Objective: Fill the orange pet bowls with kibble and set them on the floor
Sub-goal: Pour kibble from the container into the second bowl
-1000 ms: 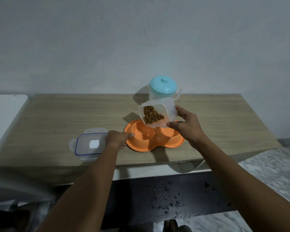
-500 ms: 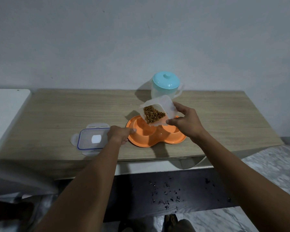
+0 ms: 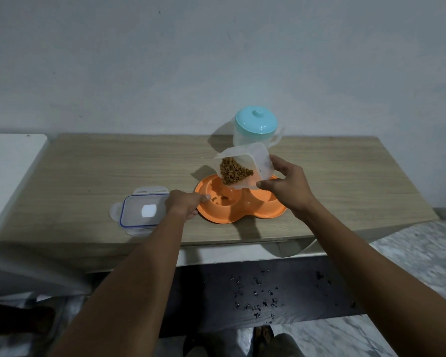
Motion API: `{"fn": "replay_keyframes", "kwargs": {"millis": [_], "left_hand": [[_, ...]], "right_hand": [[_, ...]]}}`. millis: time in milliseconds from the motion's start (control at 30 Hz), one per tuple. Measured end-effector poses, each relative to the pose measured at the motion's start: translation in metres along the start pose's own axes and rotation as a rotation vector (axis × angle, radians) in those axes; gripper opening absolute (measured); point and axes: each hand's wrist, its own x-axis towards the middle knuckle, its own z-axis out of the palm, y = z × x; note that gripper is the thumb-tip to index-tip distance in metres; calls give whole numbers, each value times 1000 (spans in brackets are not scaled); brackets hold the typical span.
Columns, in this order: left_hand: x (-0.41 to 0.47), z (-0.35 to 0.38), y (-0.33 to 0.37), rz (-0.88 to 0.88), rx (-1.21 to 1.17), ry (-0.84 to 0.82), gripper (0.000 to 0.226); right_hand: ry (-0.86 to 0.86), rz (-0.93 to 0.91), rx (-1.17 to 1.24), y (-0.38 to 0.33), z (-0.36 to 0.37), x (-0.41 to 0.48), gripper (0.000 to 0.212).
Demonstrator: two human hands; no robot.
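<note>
The orange double pet bowl (image 3: pixel 252 212) lies on the wooden table (image 3: pixel 113 173) near its front edge. A few kibble pieces (image 3: pixel 220 198) lie in its left cup. My right hand (image 3: pixel 287 188) grips a clear plastic container (image 3: pixel 255 161), tilted steeply over the left cup. Brown kibble (image 3: pixel 234 173) has slid to the container's lower corner. My left hand (image 3: pixel 184 203) holds the bowl's left rim, thumb on top.
The container's clear lid (image 3: pixel 142 211) with blue seal lies on the table left of the bowl. A clear jug with a teal lid (image 3: pixel 256 124) stands behind the bowl. A white surface (image 3: pixel 8 171) adjoins the table on the left. Dark floor with scattered specks (image 3: pixel 255 297) lies below.
My right hand has tipped the container further over the left cup. The first kibble pieces have dropped into it. My left hand has stayed on the rim.
</note>
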Motion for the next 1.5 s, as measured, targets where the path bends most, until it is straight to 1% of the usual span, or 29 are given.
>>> {"fn": "replay_keyframes", "kwargs": {"millis": [100, 433, 600, 867, 1067, 1233, 1267, 1367, 1500], "left_hand": [[1, 0, 0, -1, 2, 2, 48], [3, 1, -1, -3, -11, -12, 54], [5, 0, -2, -8, -10, -18, 58], [6, 1, -1, -24, -8, -31, 61], [7, 0, -2, -23, -18, -38, 59], [8, -1, -2, -26, -30, -49, 60], [8, -1, -2, -28, -28, -49, 61], [8, 0, -2, -21, -21, -41, 61], [8, 0, -2, -21, -28, -48, 61]], "right_hand": [[-4, -7, -15, 0, 1, 0, 90], [9, -4, 13, 1, -5, 3, 73], [2, 1, 9, 1, -8, 4, 77], [11, -4, 0, 2, -7, 3, 74], [5, 6, 4, -3, -5, -1, 77], [-4, -22, 5, -3, -2, -2, 92], [-1, -18, -1, -4, -2, -3, 90], [0, 1, -1, -10, -4, -6, 76], [8, 16, 0, -4, -5, -4, 74]]}}
